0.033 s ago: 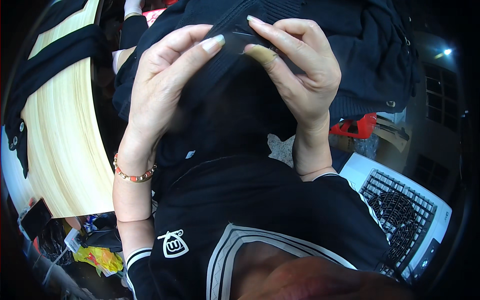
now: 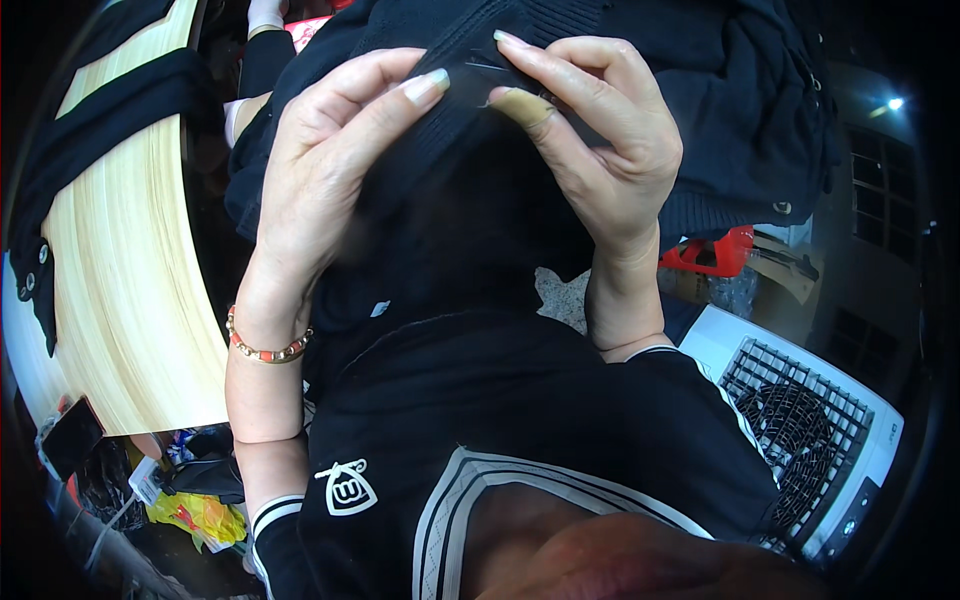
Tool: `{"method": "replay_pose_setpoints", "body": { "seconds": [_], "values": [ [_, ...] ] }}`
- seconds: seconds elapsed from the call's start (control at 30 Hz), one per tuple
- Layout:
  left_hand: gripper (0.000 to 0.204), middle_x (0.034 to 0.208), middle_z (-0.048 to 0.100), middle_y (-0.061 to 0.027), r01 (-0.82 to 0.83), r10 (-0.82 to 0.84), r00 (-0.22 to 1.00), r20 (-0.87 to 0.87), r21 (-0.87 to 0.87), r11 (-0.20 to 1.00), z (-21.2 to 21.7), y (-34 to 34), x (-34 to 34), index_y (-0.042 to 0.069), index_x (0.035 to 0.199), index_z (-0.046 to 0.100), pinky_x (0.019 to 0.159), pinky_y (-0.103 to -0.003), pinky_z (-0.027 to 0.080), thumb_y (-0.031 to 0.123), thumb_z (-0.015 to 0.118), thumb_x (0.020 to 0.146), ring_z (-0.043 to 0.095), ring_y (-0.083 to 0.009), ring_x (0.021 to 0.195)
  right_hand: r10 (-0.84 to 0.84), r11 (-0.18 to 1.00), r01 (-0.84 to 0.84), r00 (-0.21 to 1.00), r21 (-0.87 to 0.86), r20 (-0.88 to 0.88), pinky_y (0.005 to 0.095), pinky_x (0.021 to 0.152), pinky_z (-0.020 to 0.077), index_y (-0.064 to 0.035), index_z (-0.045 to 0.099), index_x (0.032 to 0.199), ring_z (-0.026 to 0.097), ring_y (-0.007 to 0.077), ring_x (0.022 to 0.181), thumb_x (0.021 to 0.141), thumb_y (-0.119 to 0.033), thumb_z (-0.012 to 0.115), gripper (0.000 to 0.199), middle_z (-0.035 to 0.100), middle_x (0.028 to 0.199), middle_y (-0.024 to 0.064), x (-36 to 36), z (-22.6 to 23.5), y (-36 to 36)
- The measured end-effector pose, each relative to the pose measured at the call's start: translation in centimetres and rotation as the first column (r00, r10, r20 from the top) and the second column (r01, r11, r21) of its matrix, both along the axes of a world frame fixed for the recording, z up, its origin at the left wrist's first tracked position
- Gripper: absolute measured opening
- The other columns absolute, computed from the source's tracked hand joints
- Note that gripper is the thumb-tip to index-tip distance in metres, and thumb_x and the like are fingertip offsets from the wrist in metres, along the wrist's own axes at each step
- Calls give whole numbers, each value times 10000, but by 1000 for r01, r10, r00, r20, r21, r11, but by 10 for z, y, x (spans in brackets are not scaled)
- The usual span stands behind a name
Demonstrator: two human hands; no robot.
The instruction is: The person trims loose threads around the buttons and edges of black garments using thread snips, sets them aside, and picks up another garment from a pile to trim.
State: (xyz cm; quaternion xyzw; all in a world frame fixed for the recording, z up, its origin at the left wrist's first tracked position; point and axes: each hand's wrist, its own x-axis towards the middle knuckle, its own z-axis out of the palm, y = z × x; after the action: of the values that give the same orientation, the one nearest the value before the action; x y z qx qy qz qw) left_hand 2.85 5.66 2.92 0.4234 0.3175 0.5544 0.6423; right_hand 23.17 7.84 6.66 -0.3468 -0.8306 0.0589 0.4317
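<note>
A black knit garment (image 2: 740, 130) with ribbed edges lies spread before me. My left hand (image 2: 315, 165) is closed, pinching a ribbed edge of it between thumb and fingers; a red and gold bracelet (image 2: 268, 355) circles that wrist. A thin, shiny needle (image 2: 487, 66) shows against the dark knit between my two hands. My right hand (image 2: 605, 130) is at the needle's right end, index finger and thumb apart, other fingers curled. A tan covering (image 2: 522, 107) wraps the right thumb. Whether the needle is stuck in the knit is hard to see.
On the left stands a light wood-grain table (image 2: 130, 270) with a black knit piece (image 2: 110, 115) across it. Below are a phone (image 2: 72, 440) and a yellow plastic bag (image 2: 205, 515). At right are a red plastic object (image 2: 715, 253) and a white box with a black grille (image 2: 870, 430).
</note>
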Motion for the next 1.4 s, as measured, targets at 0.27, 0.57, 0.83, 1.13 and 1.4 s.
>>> {"method": "replay_pose_setpoints", "body": {
  "seconds": [0.27, 0.57, 0.83, 1.13, 1.4],
  "values": [
    [265, 1077, 699, -44, 35, -35, 999, -39, 1, 999, -3, 2, -1, -28, 1194, 657, 940, -211, 471, 129, 612, 986, 640, -84, 1016, -14, 999, 14, 1000, -51, -1, 200, 617, 457, -27, 765, 1073, 594, 101, 734, 761, -26, 815, 316, 654, 894, 47, 2, -7, 1],
    [308, 1092, 694, -32, 124, -127, 989, -69, -53, 991, 0, 11, -5, -33, 1234, 642, 936, -202, 468, 128, 630, 972, 632, -67, 1004, -186, 734, -111, 916, -670, -356, 174, 660, 409, 24, 653, 1072, 513, 20, 735, 920, -61, 707, 182, 624, 869, -35, -4, -5, 2],
    [330, 1039, 708, -26, 178, -185, 943, -276, -50, 983, -6, 2, -31, -29, 1245, 638, 837, -177, 503, 54, 668, 926, 646, -48, 912, -296, 862, 24, 836, -506, -463, 173, 598, 365, -34, 619, 929, 478, 7, 666, 916, -23, 689, 73, 598, 804, -61, 11, 0, 10],
    [293, 1046, 724, -34, 83, -95, 993, -69, -154, 985, -13, -10, -41, -13, 1199, 680, 950, -204, 458, 132, 663, 945, 660, -81, 971, -237, 913, 19, 838, -407, -492, 171, 689, 396, 9, 616, 1135, 469, 23, 741, 880, -14, 739, 285, 553, 888, -47, 5, -19, 15],
    [285, 1045, 721, -29, 110, -115, 993, -22, -141, 984, -7, -10, -35, -15, 1194, 678, 931, -203, 463, 133, 656, 951, 656, -72, 963, 81, 925, -111, 992, -363, -97, 208, 655, 428, 20, 619, 1260, 521, 78, 738, 789, -104, 840, 535, 602, 911, 47, -15, 2, -13]
  ]
}}
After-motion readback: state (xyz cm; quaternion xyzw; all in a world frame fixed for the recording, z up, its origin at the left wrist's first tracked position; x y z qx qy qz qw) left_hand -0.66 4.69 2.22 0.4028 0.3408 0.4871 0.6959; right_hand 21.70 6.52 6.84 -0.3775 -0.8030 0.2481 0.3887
